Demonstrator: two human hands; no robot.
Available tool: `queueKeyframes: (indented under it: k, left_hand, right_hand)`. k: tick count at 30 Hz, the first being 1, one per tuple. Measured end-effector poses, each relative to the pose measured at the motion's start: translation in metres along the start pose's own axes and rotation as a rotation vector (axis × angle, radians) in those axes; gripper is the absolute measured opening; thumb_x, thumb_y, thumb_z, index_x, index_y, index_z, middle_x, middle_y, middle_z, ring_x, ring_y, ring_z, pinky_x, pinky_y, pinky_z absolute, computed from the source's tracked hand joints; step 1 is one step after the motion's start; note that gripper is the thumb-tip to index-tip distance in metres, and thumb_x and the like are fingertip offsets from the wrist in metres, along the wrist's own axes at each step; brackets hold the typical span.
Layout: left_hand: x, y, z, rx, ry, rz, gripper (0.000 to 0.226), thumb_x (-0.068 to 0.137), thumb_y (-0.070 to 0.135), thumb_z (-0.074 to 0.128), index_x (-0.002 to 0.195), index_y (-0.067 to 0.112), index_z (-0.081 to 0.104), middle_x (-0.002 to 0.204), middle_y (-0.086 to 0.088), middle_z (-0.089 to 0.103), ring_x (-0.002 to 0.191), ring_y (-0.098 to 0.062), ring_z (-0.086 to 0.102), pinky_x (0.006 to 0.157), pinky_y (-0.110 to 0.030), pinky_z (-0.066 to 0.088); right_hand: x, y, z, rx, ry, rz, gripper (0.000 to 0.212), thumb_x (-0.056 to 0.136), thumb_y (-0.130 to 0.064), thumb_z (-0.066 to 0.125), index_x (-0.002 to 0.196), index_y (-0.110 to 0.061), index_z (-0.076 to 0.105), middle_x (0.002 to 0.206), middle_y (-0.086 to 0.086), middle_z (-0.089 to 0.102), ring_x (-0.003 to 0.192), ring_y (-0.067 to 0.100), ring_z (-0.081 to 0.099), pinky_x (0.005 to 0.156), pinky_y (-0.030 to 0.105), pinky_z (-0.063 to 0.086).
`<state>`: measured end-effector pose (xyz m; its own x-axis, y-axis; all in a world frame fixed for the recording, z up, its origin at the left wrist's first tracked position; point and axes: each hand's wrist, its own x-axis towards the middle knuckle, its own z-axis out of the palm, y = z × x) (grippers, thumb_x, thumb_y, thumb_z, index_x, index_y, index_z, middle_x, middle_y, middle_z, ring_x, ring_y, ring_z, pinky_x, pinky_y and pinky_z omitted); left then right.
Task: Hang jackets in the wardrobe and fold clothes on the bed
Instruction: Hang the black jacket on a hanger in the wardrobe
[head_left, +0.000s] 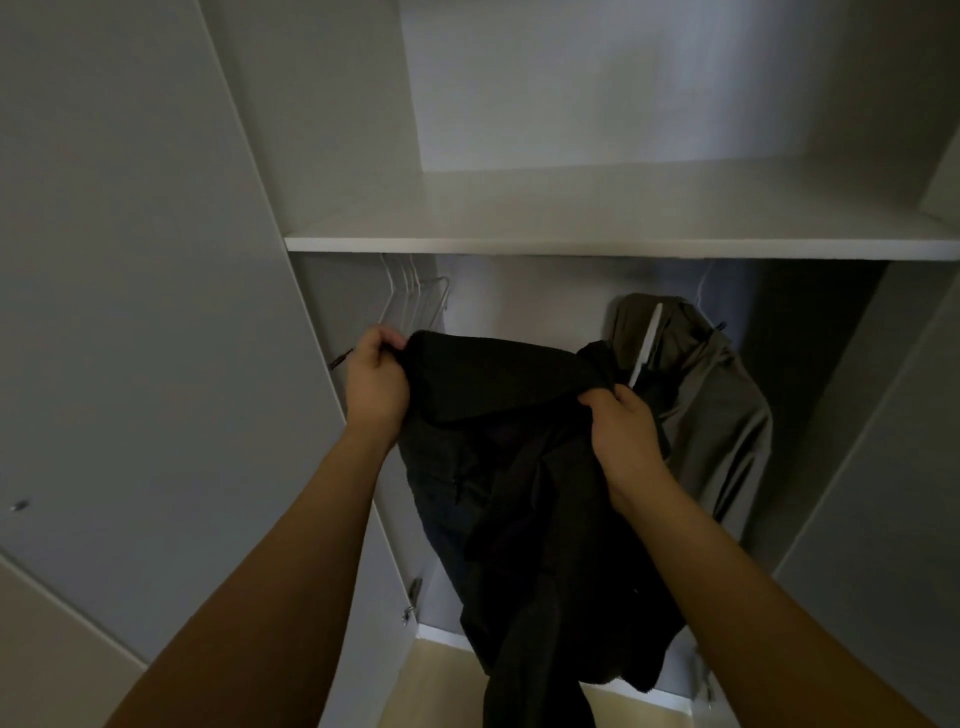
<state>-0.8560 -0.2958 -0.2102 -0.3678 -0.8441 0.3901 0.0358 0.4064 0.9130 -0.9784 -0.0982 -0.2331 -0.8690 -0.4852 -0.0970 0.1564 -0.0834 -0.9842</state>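
centre of frame: left hand and right hand each pinch the black jacket at its top edge, spreading it, likely to take a hanger. spare hangers upper left; olive jacket hangs at right.

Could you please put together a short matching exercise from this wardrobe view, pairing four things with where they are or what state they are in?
Things:
1. black jacket
2. olive jacket
3. empty hangers
4. shelf

Places or states:
A. bare, bunched at the left end under the shelf
B. held up by the left hand and right hand, not yet hung
C. spans the wardrobe above the hanging space
D. already hanging on a white hanger at the right

Pairs: 1-B, 2-D, 3-A, 4-C
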Motion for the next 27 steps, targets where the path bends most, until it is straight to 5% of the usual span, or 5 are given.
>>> queueKeyframes:
  k: [9, 15, 19, 23, 27]
  left_hand:
    - [-0.009, -0.004, -0.01, 0.161, 0.124, -0.086, 0.045, 0.078, -0.016, 0.03, 0.069, 0.018, 0.057, 0.075, 0.005, 0.056, 0.069, -0.006, 0.051, 0.056, -0.01, 0.041]
    - [-0.002, 0.016, 0.001, -0.545, 0.163, -0.634, 0.026, 0.086, 0.025, 0.051, 0.062, 0.014, 0.052, 0.062, -0.003, 0.054, 0.062, -0.017, 0.053, 0.064, -0.028, 0.046]
    - [0.011, 0.029, -0.001, -0.378, 0.244, -0.433, 0.016, 0.082, 0.005, 0.054, 0.071, 0.013, 0.046, 0.068, -0.007, 0.043, 0.065, -0.02, 0.045, 0.056, -0.027, 0.04]
    - [0.032, 0.048, -0.022, -0.272, 0.26, -0.265, 0.022, 0.085, -0.001, 0.043, 0.075, 0.018, 0.041, 0.072, -0.002, 0.041, 0.069, -0.017, 0.041, 0.064, -0.031, 0.037]
    - [0.034, 0.077, -0.027, 0.122, -0.186, -0.109, 0.039, 0.081, -0.002, 0.045, 0.057, 0.022, 0.063, 0.068, 0.007, 0.061, 0.07, -0.008, 0.056, 0.065, -0.02, 0.044]
  right_hand:
    - [-0.002, 0.002, -0.004, 0.09, 0.038, 0.044, 0.019, 0.088, -0.016, 0.051, 0.07, -0.016, 0.046, 0.108, 0.009, 0.045, 0.082, 0.022, 0.05, 0.072, 0.034, 0.043]
    - [-0.002, -0.001, -0.006, 0.1, 0.006, 0.113, 0.01, 0.085, -0.02, 0.055, 0.082, -0.023, 0.045, 0.116, 0.008, 0.046, 0.094, 0.025, 0.051, 0.083, 0.04, 0.046]
    - [-0.006, -0.003, -0.02, 0.41, -0.081, 0.227, 0.012, 0.083, -0.019, 0.052, 0.075, -0.016, 0.062, 0.079, 0.005, 0.063, 0.075, 0.022, 0.059, 0.07, 0.032, 0.048]
    - [-0.006, -0.012, -0.035, 0.3, -0.027, 0.118, 0.02, 0.096, -0.022, 0.055, 0.1, -0.008, 0.068, 0.096, 0.012, 0.07, 0.09, 0.028, 0.065, 0.078, 0.034, 0.053]
    - [-0.009, -0.019, -0.032, 0.16, -0.084, -0.029, 0.023, 0.094, -0.023, 0.06, 0.101, -0.003, 0.069, 0.104, 0.017, 0.07, 0.098, 0.031, 0.066, 0.092, 0.04, 0.053]
